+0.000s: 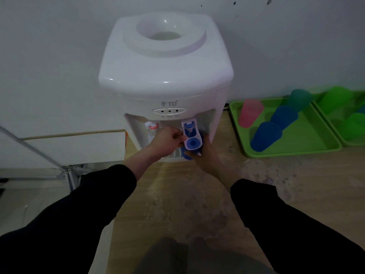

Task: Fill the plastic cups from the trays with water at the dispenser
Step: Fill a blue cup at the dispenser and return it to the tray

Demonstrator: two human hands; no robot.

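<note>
Beneath the blue tap (191,142) the left hand (167,140) pinches, right hand (207,155) grips a half-hidden cup (187,156)

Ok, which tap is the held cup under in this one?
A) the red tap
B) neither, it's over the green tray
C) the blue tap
C: the right hand holds a blue cup directly beneath the blue tap, whose lever the left hand grips; the red tap stands off to the side.

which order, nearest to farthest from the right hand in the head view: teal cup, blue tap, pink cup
1. blue tap, just above the right hand
2. pink cup, left end of the green tray
3. teal cup, back right corner of that tray
</note>
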